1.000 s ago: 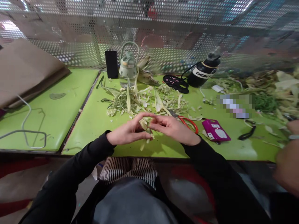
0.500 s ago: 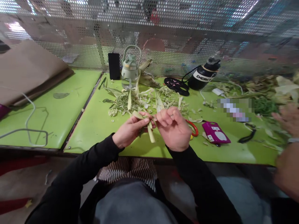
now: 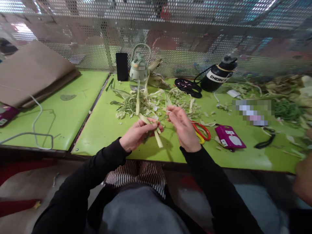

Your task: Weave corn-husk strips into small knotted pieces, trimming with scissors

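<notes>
My left hand [image 3: 138, 132] is closed round folded pale green corn husk strips [image 3: 158, 139], whose ends stick out past the fingertips on both sides. To its right, and apart from it, my right hand [image 3: 182, 126] hovers over the table with thumb and fingers pinched together. A thin whitish bit shows at those fingertips, too small to name. Behind both hands lies a loose pile of husk scraps [image 3: 131, 105] and shavings. Scissors [image 3: 203, 131] with red-orange and yellow handles lie just beyond my right hand, which partly hides them.
At the back stand a dark phone [image 3: 122, 66], a pale green water bottle [image 3: 138, 70] and a black bottle [image 3: 215, 78]. A purple pouch-like item [image 3: 229, 137] lies to the right. Brown paper [image 3: 36, 71] covers the far left. A person's arm [image 3: 303, 178] enters at right.
My right hand has drawn away from the left, opening a gap between them, and its wrist has turned. My left hand keeps its hold on the husk strips. The view has shifted slightly.
</notes>
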The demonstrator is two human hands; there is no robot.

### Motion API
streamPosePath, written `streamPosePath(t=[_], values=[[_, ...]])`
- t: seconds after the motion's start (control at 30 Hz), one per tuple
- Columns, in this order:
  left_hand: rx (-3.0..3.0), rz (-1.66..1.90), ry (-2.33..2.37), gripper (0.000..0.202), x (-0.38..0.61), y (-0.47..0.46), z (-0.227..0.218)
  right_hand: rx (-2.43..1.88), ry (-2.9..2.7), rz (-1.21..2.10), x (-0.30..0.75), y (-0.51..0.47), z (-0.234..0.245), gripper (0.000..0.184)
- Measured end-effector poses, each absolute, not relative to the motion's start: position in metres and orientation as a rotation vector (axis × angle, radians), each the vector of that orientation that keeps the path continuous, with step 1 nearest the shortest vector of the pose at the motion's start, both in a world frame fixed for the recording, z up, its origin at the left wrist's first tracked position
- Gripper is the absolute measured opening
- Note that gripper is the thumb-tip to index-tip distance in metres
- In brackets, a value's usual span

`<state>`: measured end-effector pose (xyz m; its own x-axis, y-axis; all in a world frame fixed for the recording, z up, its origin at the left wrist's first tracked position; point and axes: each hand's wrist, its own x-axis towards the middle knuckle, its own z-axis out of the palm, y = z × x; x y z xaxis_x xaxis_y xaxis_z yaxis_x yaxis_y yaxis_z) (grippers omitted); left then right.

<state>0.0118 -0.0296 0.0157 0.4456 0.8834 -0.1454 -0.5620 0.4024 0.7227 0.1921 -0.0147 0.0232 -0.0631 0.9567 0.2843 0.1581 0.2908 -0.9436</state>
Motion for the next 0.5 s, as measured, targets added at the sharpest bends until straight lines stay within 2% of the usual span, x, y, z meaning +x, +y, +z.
streamPosePath(t=[0.1, 0.2, 0.33, 0.5], values=[[0.587, 1.12, 0.666, 0.007, 0.015, -0.026, 0.017, -1.092, -1.707, 0.35, 0.192, -0.029, 0.024, 0.015], [0.569, 1.209, 0.706, 0.008, 0.018, -0.022, 0.016, -1.016, -1.917, -0.057, 0.183, -0.042, 0.024, 0.007], [0.571, 1.246, 0.729, 0.009, 0.02, -0.021, 0.011, -1.049, -2.025, -0.309, 0.171, -0.042, 0.016, 0.015], [0.599, 1.208, 0.723, 0.012, 0.015, -0.024, 0.007, -1.08, -2.041, -0.416, 0.171, -0.035, 0.011, 0.009]])
